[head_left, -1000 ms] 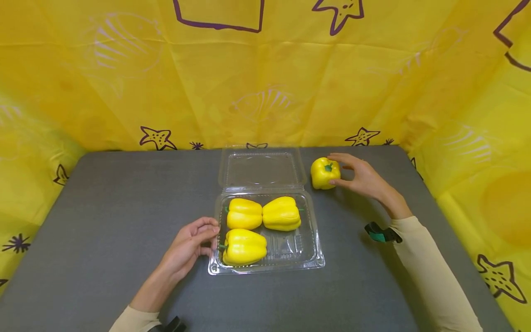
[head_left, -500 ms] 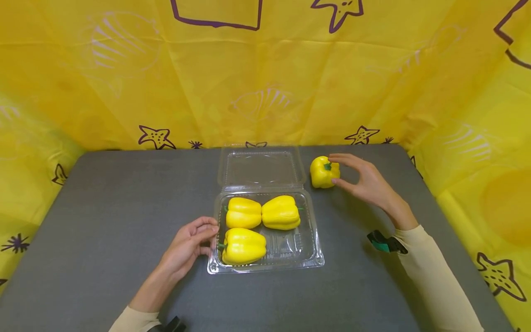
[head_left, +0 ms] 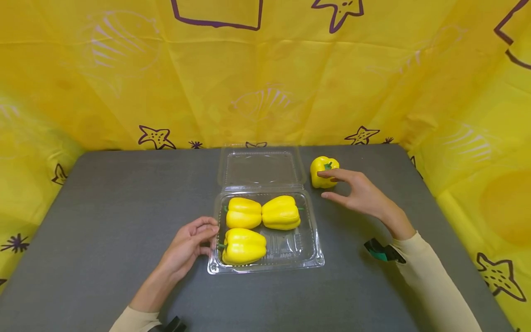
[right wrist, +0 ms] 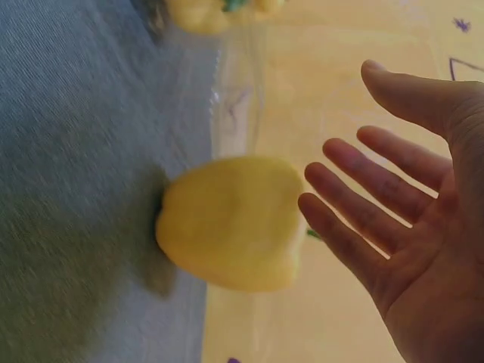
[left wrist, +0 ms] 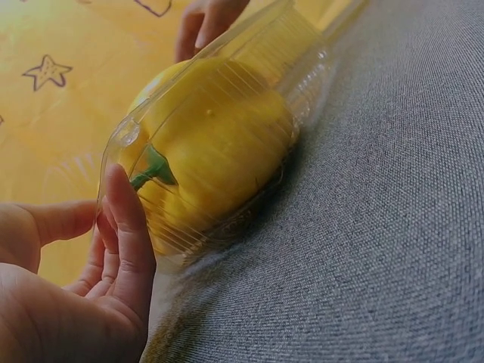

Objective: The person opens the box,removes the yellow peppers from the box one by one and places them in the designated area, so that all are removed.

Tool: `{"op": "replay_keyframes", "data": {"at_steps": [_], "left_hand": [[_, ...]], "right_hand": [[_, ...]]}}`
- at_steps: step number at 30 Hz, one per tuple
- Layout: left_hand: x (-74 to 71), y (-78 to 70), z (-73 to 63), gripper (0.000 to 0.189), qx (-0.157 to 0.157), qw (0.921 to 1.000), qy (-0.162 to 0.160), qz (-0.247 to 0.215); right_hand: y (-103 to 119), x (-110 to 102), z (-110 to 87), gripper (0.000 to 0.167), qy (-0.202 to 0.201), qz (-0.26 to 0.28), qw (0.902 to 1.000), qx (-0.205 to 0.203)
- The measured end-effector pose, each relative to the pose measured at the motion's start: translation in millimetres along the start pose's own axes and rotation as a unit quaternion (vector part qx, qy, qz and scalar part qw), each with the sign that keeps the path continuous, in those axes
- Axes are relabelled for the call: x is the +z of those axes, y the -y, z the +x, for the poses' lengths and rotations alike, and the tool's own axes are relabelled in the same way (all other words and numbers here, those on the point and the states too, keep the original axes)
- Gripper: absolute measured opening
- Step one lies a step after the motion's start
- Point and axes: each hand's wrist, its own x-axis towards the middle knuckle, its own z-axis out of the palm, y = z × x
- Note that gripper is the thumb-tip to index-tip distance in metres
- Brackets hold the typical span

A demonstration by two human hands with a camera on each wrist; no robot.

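Note:
My left hand (head_left: 188, 246) pinches the left rim of a clear plastic clamshell container (head_left: 286, 265). In the left wrist view, thumb and fingers lie on either side of the thin edge. Inside are three yellow bell peppers: one at the back left (head_left: 244, 213), one at the back right (head_left: 281, 213), one at the front left (head_left: 244, 246). A fourth yellow bell pepper (head_left: 316, 174) stands stem up on the table, right of the lid. My right hand (head_left: 367, 196) hovers over its near right side, overlapping it in the head view. The right wrist view shows those fingers spread, apart from the pepper.
The container's clear lid (head_left: 262, 169) lies folded back toward the rear edge of the grey table (head_left: 124, 207). A yellow patterned cloth (head_left: 265, 69) hangs behind the table and along its sides.
My right hand has come off the loose pepper's side and shifted toward the front, thumb now lower. The pepper stays in place; my left hand holds still on the rim.

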Motion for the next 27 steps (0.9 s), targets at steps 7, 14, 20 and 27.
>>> {"op": "replay_keyframes", "data": {"at_steps": [7,14,20,27], "left_hand": [[1.1,-0.4,0.2,0.017,-0.008,0.9999,-0.006,0.003],[1.1,-0.5,0.4,0.017,-0.007,0.9999,-0.010,0.008],[0.9,-0.7,0.4,0.019,-0.006,0.9999,-0.008,0.012],[0.8,-1.0,-0.3,0.019,-0.003,0.9999,-0.006,0.009]], "right_hand": [[10,16,-0.2,0.055,0.015,0.012,0.9996,-0.023],[12,27,0.2,0.057,0.022,0.015,0.9994,-0.024],[15,33,1.0,0.059,0.025,0.018,0.9990,-0.032],[22,40,0.1,0.063,0.042,0.011,0.9984,-0.036]]}}
